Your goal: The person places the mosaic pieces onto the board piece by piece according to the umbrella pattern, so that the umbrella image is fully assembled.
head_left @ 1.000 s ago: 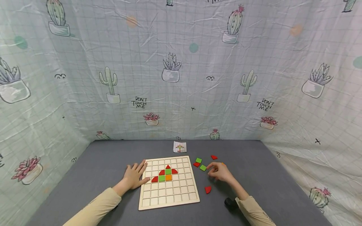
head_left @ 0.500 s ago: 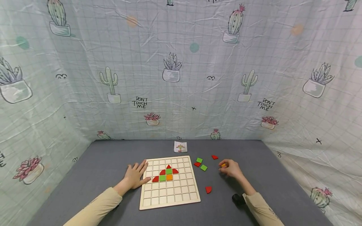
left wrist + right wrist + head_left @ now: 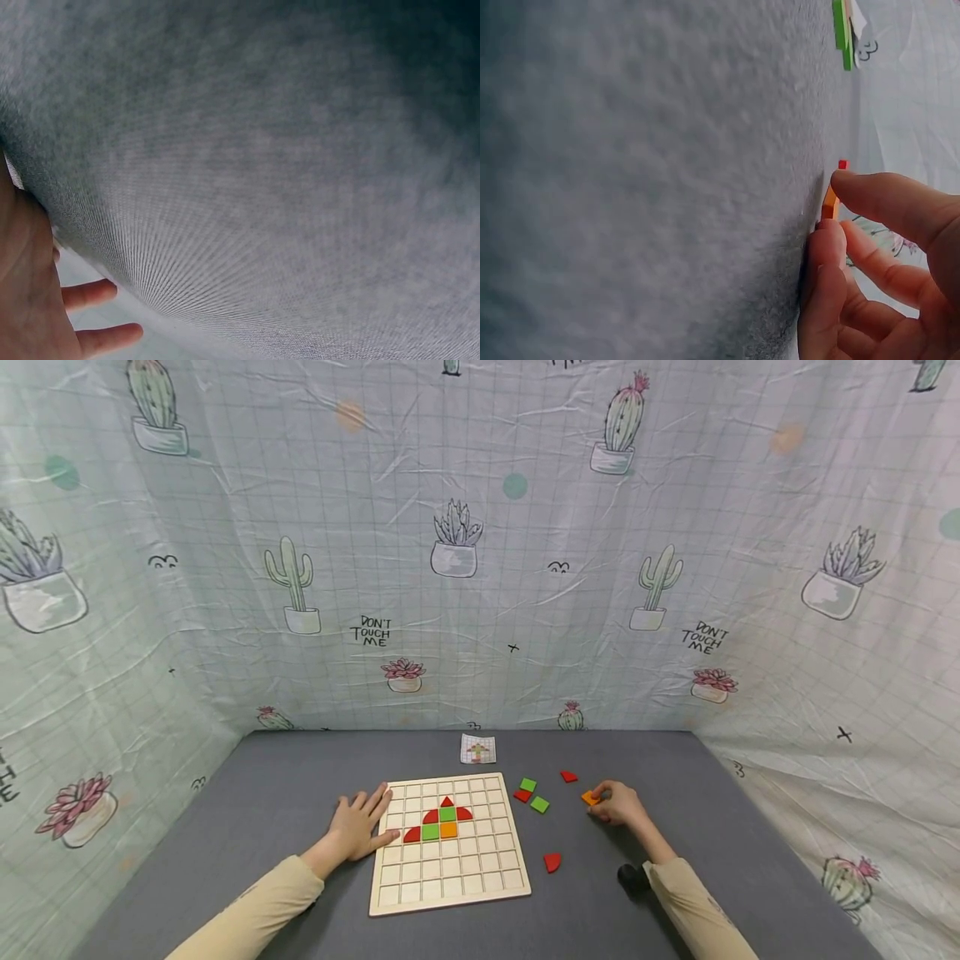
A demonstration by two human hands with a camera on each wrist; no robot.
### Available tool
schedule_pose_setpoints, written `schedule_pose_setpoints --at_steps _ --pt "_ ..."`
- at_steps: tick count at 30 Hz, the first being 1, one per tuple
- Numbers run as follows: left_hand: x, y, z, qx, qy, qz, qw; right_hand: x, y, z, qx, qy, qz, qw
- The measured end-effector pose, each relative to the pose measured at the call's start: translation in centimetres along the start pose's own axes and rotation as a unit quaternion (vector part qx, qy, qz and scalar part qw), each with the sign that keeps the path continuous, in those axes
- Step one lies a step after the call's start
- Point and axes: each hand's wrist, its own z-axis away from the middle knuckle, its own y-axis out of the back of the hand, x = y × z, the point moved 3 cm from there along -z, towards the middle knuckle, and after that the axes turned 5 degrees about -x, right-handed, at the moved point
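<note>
The wooden grid board [image 3: 480,885] lies on the table in the head view, bearing red, green and orange pieces near its middle. Fingers spread, my left hand [image 3: 352,828] rests at the board's left edge; the left wrist view shows only part of it. To the right of the board, my right hand [image 3: 619,803] pinches an orange square tile [image 3: 589,798] at the tabletop. The right wrist view shows thumb and fingers at that tile [image 3: 830,201], partly covering it.
Two green square tiles [image 3: 539,805] and a red piece [image 3: 522,795] lie right of the board. Another red piece [image 3: 568,776] is farther back, and a red rounded piece [image 3: 552,862] nearer. A pattern card [image 3: 477,749] lies behind the board.
My right hand has moved rightward from beside the green tiles to the orange tile and taken hold of it. The left hand and the pieces on the board have stayed put.
</note>
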Motion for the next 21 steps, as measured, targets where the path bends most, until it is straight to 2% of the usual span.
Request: schedule_pose_setpoints --at_steps 2,5,8,14,21 --pt "0.0 0.1 0.0 -0.001 0.000 -0.003 1.0000 0.1 0.1 -0.3 0.003 -0.008 0.003 1.0000" --pt "0.1 0.6 0.2 0.004 -0.001 0.019 0.9998 0.1 0.2 -0.7 0.007 -0.022 0.005 0.9997" --pt "0.2 1.2 0.4 -0.006 0.001 0.026 0.9996 0.1 0.2 -1.0 0.002 -0.029 0.003 0.9996" --pt "0.3 1.3 0.3 -0.018 0.006 0.026 0.9995 0.0 0.1 -1.4 -0.020 -0.020 -0.008 0.9996" --pt "0.2 1.3 0.3 -0.013 0.003 0.029 0.9995 0.2 0.0 -1.5 -0.034 -0.017 -0.021 0.9991"
